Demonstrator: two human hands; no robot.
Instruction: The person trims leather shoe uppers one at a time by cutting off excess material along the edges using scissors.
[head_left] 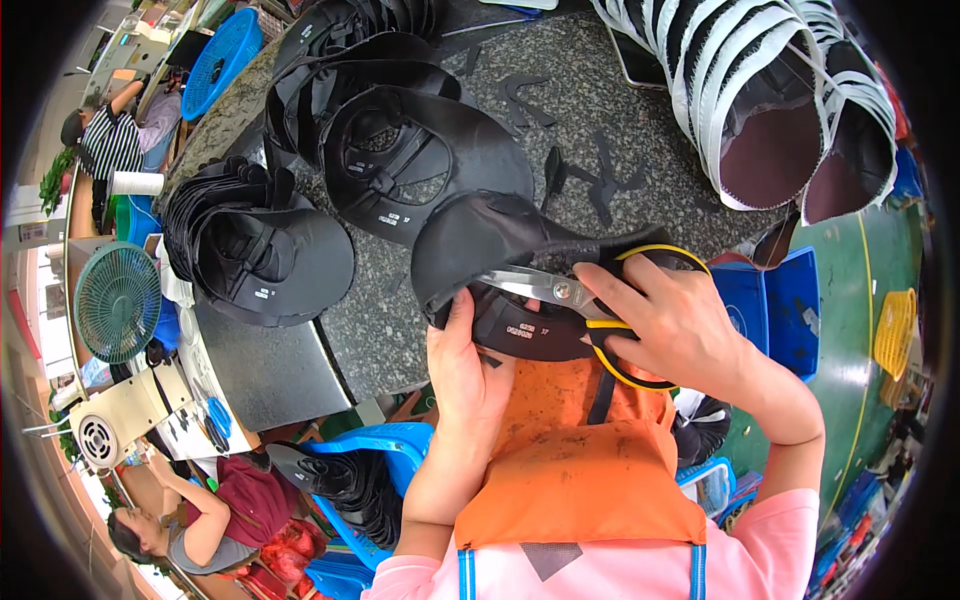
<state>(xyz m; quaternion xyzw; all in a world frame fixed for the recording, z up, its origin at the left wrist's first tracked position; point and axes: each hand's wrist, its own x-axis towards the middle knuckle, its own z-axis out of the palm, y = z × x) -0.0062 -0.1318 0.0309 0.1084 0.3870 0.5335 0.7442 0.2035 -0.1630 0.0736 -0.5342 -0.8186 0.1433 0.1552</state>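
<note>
A black shoe upper [480, 235] is held over the near edge of the stone-topped table by my left hand [462, 365]. The thumb presses its lower left rim and the other fingers are partly hidden beneath. My right hand [680, 320] grips scissors [565, 292] with yellow-and-black handles, fingers through the loops. The blades reach leftward into the upper's opening, their tips close to my left thumb. Just beyond lies a row of black uppers [485, 150] overlapping one another. Another nested stack of black uppers [320, 265] sits to the left.
Dark cut-off scraps [605, 185] lie on the tabletop [385, 335]. White-edged uppers [690, 100] stand nested at far right, above a blue bin [790, 310]. A blue basket [410, 440] with uppers is below left. One person [215, 500] is near a sewing machine [130, 410].
</note>
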